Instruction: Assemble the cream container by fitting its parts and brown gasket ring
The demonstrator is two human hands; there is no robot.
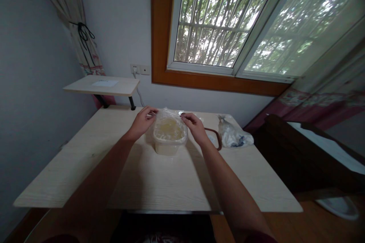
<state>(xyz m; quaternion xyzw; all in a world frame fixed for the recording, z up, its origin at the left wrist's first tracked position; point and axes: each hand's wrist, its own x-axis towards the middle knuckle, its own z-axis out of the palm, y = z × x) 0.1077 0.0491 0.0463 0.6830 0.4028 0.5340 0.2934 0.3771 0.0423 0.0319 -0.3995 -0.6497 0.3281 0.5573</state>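
A clear plastic food container [166, 149] with something pale yellow inside stands on the table in front of me. Clear plastic film [169, 114] lies over its top, crinkled and rising a little at the far side. My left hand [144, 118] pinches the film's edge at the far left corner. On the opposite side, my right hand [194, 123] is closed on the film's edge with thumb and fingers. A lid with a brown rim [219, 141] lies flat to the right of the container, partly behind my right wrist.
A crumpled plastic bag [235, 136] rests at the table's right. At the back left, a small raised shelf [119, 88] holds a paper [105, 83]. A cable [140, 95] runs from the wall socket behind the table [171, 190]. A window [219, 19] is above.
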